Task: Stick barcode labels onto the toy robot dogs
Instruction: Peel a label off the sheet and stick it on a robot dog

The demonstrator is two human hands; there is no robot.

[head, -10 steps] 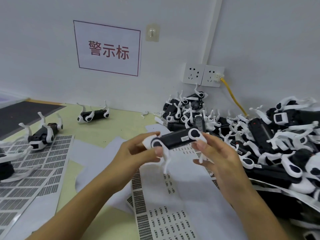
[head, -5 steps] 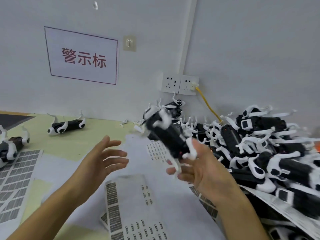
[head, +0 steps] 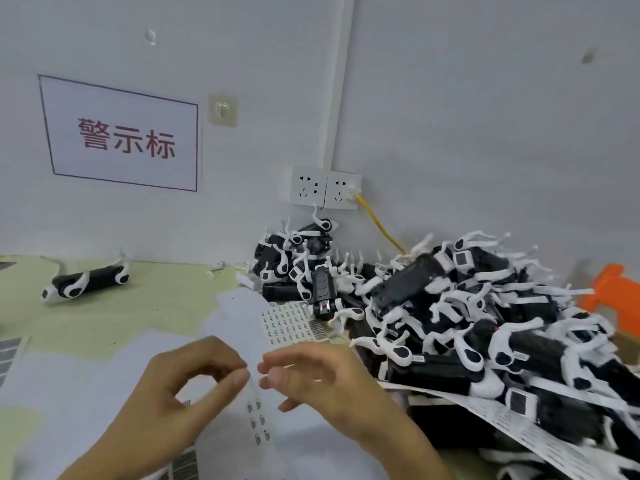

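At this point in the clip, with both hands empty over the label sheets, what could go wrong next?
The pile of toy dogs on the right is heaped high with tangled legs, and part of it rests on a label strip; pulling either could bring dogs sliding down. The left hand and right hand hover over overlapping label sheets, so a label may get creased or peeled crooked. One lone dog lies far left, easy to overlook.
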